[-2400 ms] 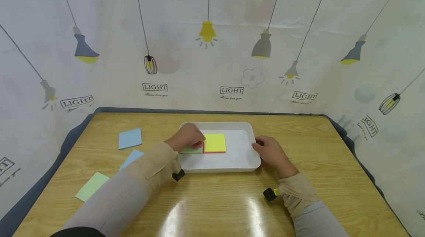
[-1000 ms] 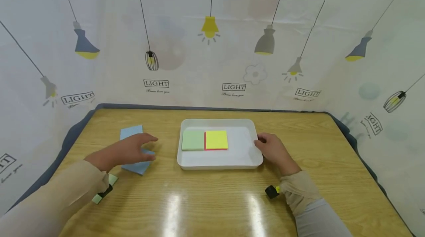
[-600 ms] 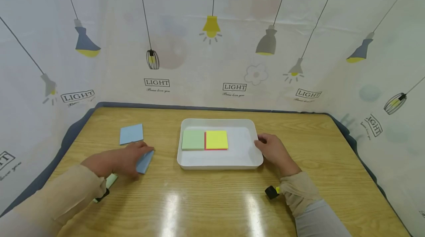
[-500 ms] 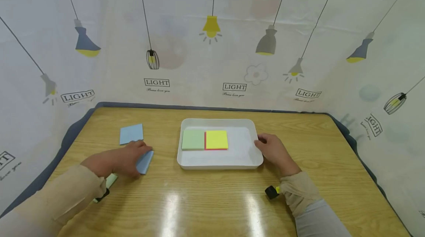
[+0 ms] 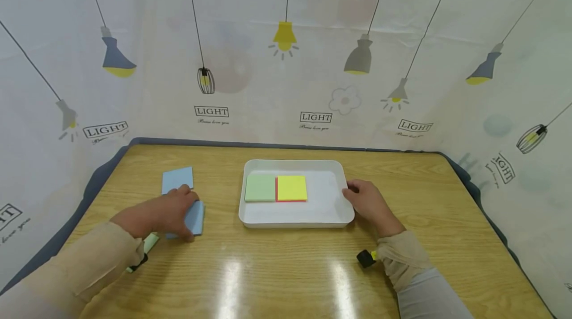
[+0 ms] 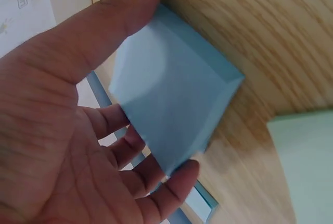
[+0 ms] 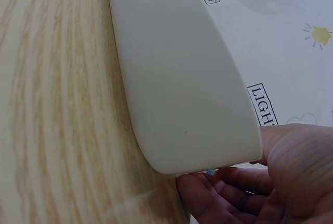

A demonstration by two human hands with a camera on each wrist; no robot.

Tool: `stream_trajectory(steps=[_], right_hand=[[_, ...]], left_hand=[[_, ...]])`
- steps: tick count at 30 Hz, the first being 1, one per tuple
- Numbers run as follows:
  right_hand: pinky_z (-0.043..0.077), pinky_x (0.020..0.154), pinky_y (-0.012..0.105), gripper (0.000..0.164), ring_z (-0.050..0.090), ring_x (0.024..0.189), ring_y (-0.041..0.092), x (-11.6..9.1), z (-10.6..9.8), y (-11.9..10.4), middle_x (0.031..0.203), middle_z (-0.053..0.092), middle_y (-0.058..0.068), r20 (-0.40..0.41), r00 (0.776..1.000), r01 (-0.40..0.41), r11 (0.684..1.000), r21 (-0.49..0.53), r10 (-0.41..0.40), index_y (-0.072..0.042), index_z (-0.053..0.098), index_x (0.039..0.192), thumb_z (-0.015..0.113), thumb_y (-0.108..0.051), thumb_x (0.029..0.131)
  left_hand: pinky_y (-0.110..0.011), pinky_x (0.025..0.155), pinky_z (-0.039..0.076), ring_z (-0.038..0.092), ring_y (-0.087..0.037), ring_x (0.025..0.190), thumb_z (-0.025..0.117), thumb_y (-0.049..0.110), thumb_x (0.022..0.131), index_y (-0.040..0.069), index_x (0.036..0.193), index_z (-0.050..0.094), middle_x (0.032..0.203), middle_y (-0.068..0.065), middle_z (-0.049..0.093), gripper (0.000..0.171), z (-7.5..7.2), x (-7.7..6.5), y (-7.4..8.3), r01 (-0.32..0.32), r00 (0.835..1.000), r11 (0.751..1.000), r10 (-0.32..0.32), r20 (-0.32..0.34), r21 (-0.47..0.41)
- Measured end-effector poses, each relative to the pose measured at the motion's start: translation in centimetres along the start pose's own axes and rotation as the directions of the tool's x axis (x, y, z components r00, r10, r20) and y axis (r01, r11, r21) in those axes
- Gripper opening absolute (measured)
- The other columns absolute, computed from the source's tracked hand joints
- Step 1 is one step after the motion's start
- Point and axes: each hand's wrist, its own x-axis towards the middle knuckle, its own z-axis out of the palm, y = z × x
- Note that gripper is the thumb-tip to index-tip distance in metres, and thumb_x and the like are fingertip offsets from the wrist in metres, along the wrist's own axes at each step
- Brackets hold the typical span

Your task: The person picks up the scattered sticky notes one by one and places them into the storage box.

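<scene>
Your left hand (image 5: 163, 212) grips the blue pad (image 6: 171, 86) by its sides (best there: likely light, bendy); your right hand (image 5: 367, 203) grips the tray (image 5: 326, 205).

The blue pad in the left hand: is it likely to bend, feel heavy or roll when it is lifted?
The blue pad will probably be fairly stiff: its side, seen in the left hand, shows clear thickness. It is likely light, being small next to the white tray. With a flat face and straight edges, it should hardly roll.

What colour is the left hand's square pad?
Light blue square paper pad, clearest in the left wrist view.
</scene>
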Motion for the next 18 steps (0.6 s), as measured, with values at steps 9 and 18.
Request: stream_trajectory(steps=[9,18], right_hand=[[0.048,0.086,0.043,0.04,0.051,0.1,0.023,-0.01,-0.24,-0.12,0.12,0.058,0.013,0.002,1.0,0.007,1.0,0.002,-0.007,-0.005,0.053,0.127,0.05,-0.029,0.095],[0.048,0.085,0.043,0.041,0.051,0.099,0.023,-0.04,-0.17,-0.04,0.12,0.058,0.015,-0.002,1.0,0.014,1.0,-0.004,-0.014,-0.005,0.053,0.127,0.05,-0.028,0.095]], left_hand=[[-0.045,0.076,0.047,0.045,-0.025,0.093,0.079,0.062,0.055,0.003,0.123,0.049,0.113,-0.013,0.053,0.095,-0.11,-0.09,-0.13,-0.01,1.0,1.0,0.011,-0.02,0.012],[-0.041,0.071,0.042,0.04,-0.023,0.086,0.077,0.068,0.05,0.005,0.113,0.055,0.097,-0.004,0.053,0.092,0.14,-0.04,-0.37,-0.041,0.996,0.994,0.048,-0.069,0.098]])
